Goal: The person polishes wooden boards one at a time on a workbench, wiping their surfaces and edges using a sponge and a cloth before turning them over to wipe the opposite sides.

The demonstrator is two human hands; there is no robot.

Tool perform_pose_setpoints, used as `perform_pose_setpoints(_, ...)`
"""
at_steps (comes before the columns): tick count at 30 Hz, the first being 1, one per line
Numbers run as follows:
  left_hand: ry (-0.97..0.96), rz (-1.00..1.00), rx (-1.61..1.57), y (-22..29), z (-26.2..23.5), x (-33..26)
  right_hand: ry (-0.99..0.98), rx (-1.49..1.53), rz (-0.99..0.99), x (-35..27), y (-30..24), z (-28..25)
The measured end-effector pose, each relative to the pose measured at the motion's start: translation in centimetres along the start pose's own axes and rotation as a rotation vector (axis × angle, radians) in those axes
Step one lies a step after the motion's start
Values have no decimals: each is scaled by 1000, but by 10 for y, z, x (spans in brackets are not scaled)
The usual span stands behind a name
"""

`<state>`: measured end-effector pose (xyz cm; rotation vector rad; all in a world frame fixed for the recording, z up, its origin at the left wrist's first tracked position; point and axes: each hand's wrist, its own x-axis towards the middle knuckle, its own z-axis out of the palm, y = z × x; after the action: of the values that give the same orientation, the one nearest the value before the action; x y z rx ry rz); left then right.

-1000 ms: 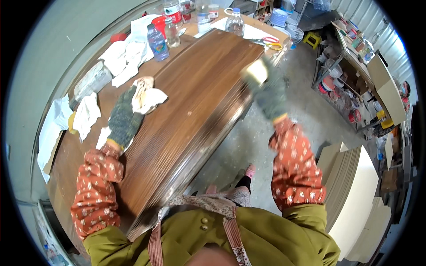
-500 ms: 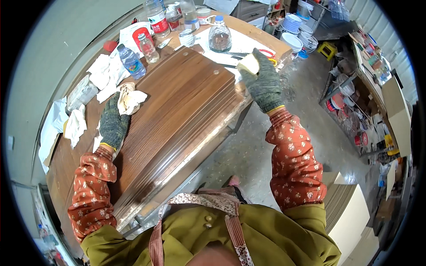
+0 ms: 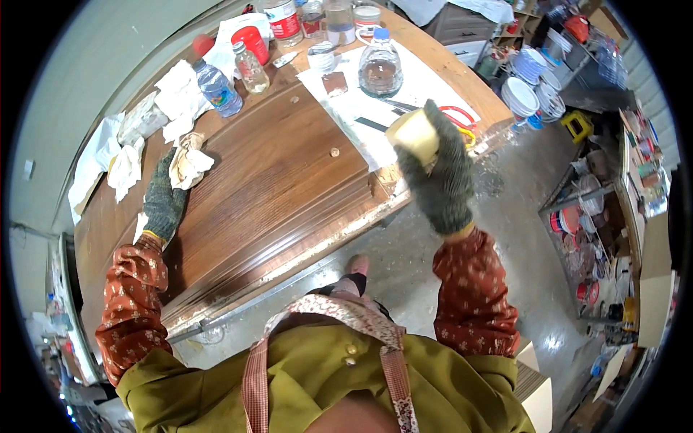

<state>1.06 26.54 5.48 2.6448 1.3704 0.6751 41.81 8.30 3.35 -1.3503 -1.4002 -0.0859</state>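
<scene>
A brown wood-grain panel (image 3: 253, 173) with moulded ridges along its near edge lies on the worktable. At its left side is my left hand (image 3: 164, 202) in a dark grey knitted glove, its thumb and fingers closed around a crumpled off-white rag (image 3: 191, 162). My right hand (image 3: 444, 180), gloved the same way, grips a pale yellow block that looks like a sponge (image 3: 415, 136). It is held up past the panel's right end, over the table edge. Behind it lie scissors with red and yellow handles (image 3: 468, 130) on white paper (image 3: 346, 108).
A clear jug with a blue cap (image 3: 380, 68) stands on the paper. Bottles, including a blue-labelled one (image 3: 218, 90), and white crumpled cloths (image 3: 180, 90) line the table's far left. Stacked white buckets (image 3: 521, 94) and a cluttered shelf (image 3: 613, 209) stand on the right.
My right hand has drawn back toward me with the sponge, whose broad face now shows more. My left hand keeps its place by the panel with the rag. The whole view has shifted.
</scene>
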Motion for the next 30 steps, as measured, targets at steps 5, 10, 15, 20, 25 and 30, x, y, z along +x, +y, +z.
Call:
perform_pose_setpoints(5,83,94,98,35,17,17,-345,-2,-265,4,-43,16)
perform_pose_setpoints(10,82,523,5,141,76,47,-21,31,105,30,34,-10)
perform_pose_setpoints(15,-153,799,-266,241,89,42,104,221,42,62,29,4)
perform_pose_setpoints(20,-21,-649,-1448,91,59,-14,1,70,5,85,70,-10)
perform_pose_setpoints(25,330,-776,45,95,-14,-96,-42,235,29,92,89,-3)
perform_pose_setpoints(30,158,-558,104,130,-4,-104,-258,456,-44,109,88,15)
